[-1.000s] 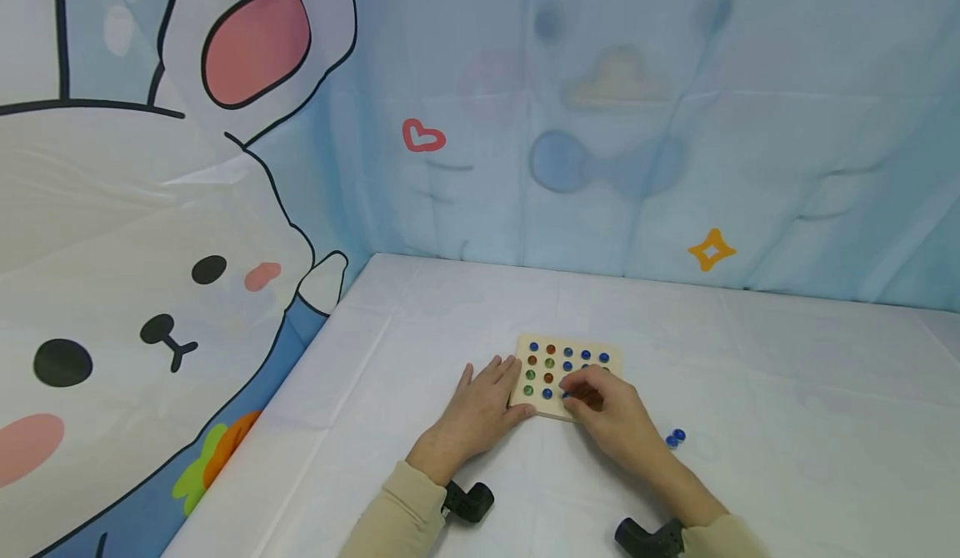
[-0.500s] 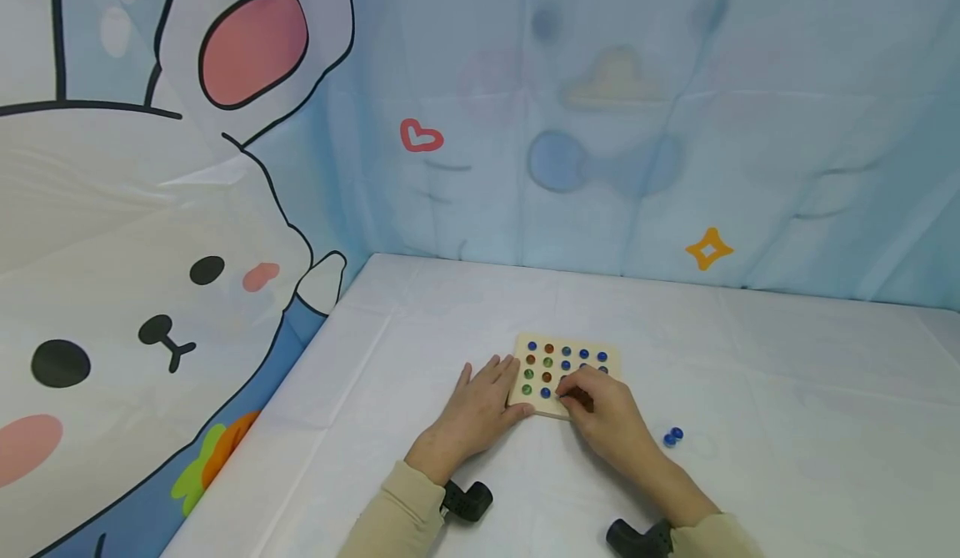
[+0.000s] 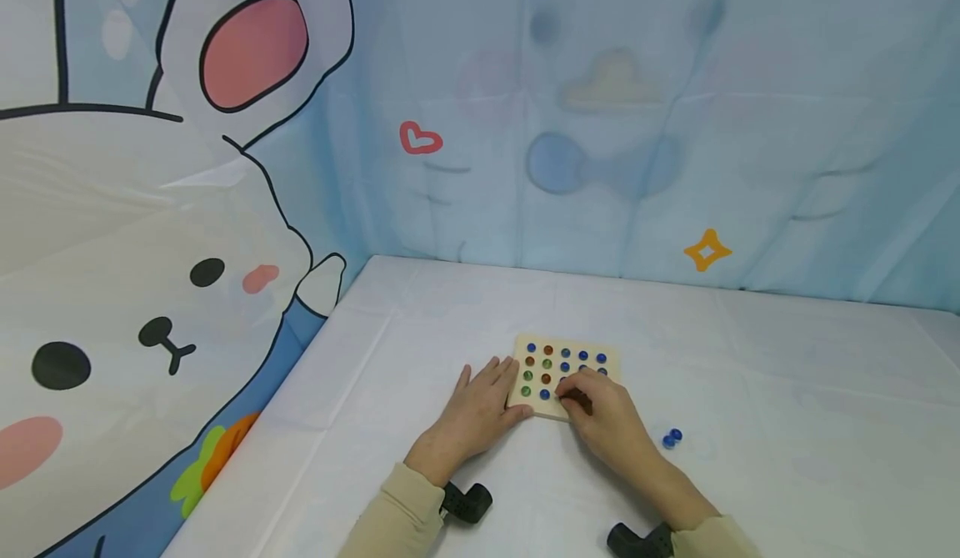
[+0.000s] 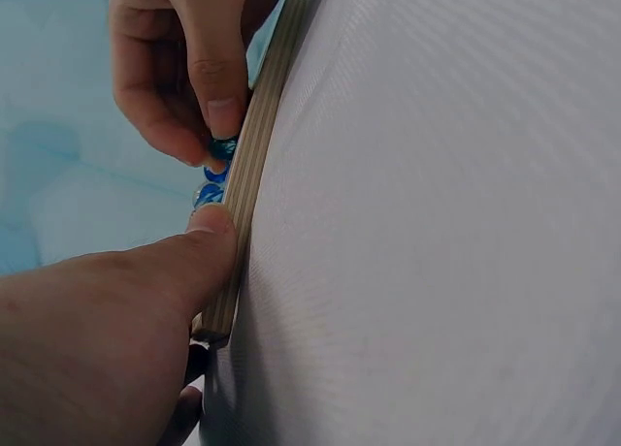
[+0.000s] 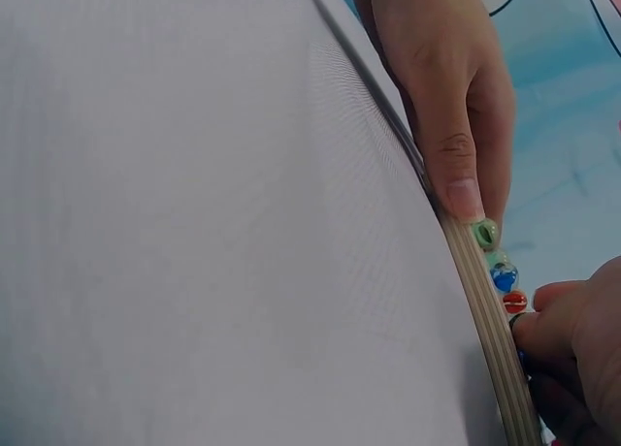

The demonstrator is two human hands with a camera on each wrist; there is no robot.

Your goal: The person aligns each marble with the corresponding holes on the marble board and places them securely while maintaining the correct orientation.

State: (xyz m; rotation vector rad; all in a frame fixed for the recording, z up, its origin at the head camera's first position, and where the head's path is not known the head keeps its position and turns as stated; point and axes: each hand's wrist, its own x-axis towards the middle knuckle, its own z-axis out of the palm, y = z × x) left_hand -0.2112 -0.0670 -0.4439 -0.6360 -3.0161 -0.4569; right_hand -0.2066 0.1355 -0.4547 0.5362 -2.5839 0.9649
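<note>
A pale wooden board (image 3: 552,408) lies on the table with rows of blue, green and reddish glass marbles seated on it. My left hand (image 3: 471,412) rests along the board's left side, fingers stretched out, thumb pressing the near left corner. Over the front row, my right hand (image 3: 609,414) pinches a dark teal-blue marble (image 4: 223,147) between thumb and forefinger, right at the board's surface. The right hand hides several spots at the board's near right. In the right wrist view, green (image 5: 485,235), blue (image 5: 504,276) and red (image 5: 515,302) marbles stand above the board's edge.
Loose blue marbles (image 3: 672,439) lie on the white tablecloth (image 3: 787,424) to the right of the right hand. A blue printed curtain (image 3: 480,208) rises behind the table, and a rabbit print (image 3: 150,224) fills the left side. Black wrist cameras (image 3: 468,504) sit at both wrists.
My right hand has shifted slightly left and its fingertips now cover the blue marble that showed beneath them. The left hand and the board stay in place.
</note>
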